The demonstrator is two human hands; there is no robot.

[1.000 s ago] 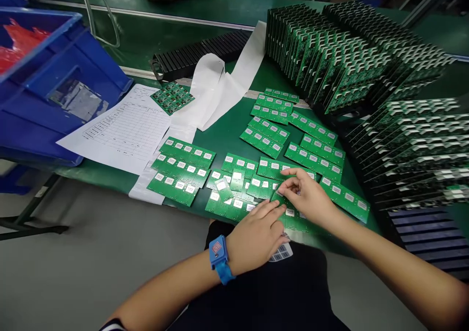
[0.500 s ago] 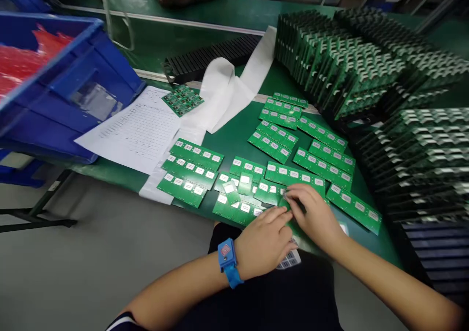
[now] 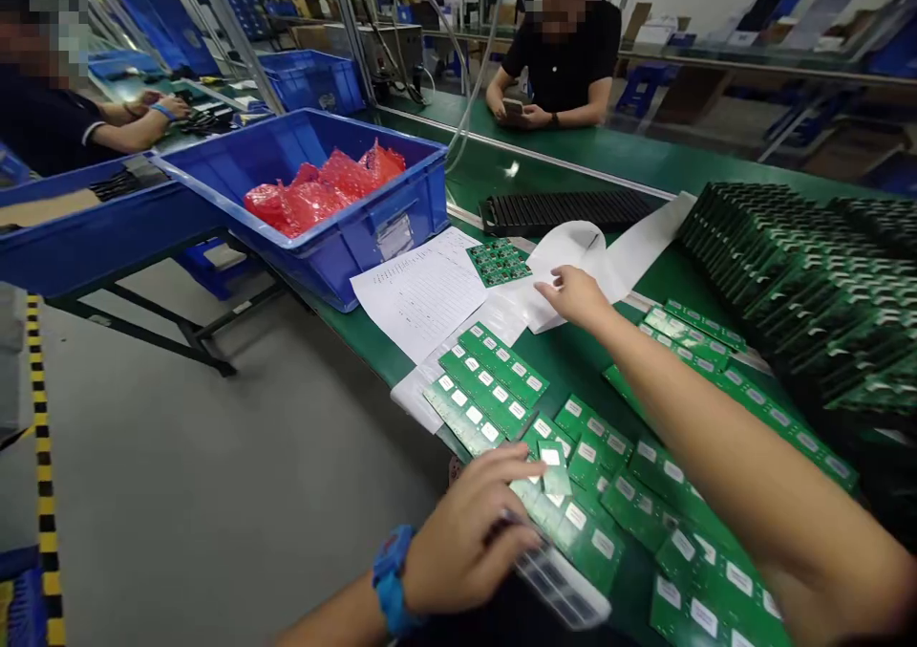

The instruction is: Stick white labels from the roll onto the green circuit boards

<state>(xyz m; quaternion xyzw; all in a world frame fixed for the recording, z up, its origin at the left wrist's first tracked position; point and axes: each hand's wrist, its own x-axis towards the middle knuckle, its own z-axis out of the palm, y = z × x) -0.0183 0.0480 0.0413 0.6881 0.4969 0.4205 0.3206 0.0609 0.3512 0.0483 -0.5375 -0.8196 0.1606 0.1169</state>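
Observation:
My left hand [image 3: 469, 528], with a blue strap on its wrist, grips a sheet of labels [image 3: 563, 585] between thumb and fingers at the table's front edge. Beside its fingertips a small green board piece with a white label [image 3: 555, 470] lies on larger labelled circuit boards [image 3: 591, 542]. My right hand [image 3: 577, 295] is stretched out over a white strip [image 3: 555, 312], fingers apart and nothing seen in them. Just left of it lies a circuit board with components [image 3: 500, 262]. My right forearm hides part of the labelled boards.
A blue bin [image 3: 422, 188] with red bubble-wrap bags [image 3: 330, 188] stands left, beside a printed sheet [image 3: 422, 289]. Behind the strip lies a black slotted rack [image 3: 565, 212]. Racks packed with boards [image 3: 795, 284] fill the right. One person [image 3: 563, 64] sits opposite, another [image 3: 50, 102] far left.
The view has swung left and up. My right hand has left the labelled boards for the white strip. My left hand has moved apart from it, gripping the label sheet.

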